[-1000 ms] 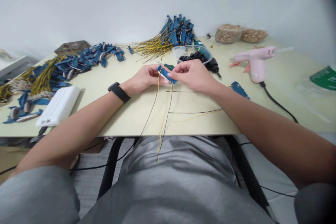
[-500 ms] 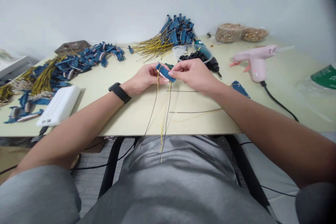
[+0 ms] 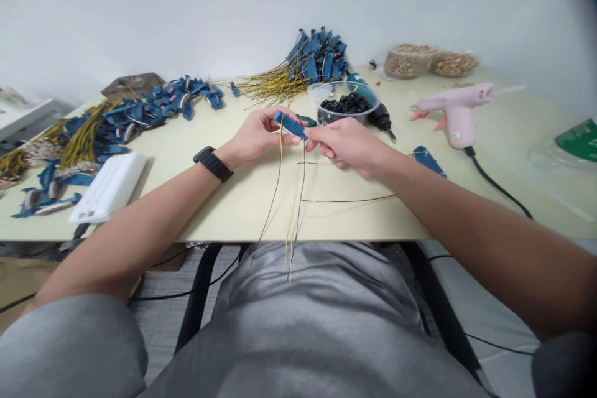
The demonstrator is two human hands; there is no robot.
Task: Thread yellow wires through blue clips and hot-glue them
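Observation:
Between my two hands, above the table, is a small blue fabric-like piece [image 3: 290, 125] with a pale underside. Thin yellow and black strands [image 3: 298, 199] hang from it past the table edge toward my lap. My left hand [image 3: 259, 135], with a black watch on the wrist, pinches the piece at its left part. At its right end the thumb and fingers of my right hand [image 3: 342, 142] are closed on it. A similar blue piece [image 3: 428, 160] lies by my right forearm, and black and yellow strands lie on the table under that arm.
A clear bowl of black bits [image 3: 345, 106] stands behind my hands, beside a dark teal tool [image 3: 380, 115]. A pink glue gun [image 3: 454, 109] lies right. Piles of blue pieces [image 3: 317, 56] are at the back and left. A white power bank [image 3: 109, 186] sits left.
My right hand has turned and dropped slightly, its fingers now curled lower at the piece's right end. The left hand stays nearly still, and the hanging strands have swayed a little.

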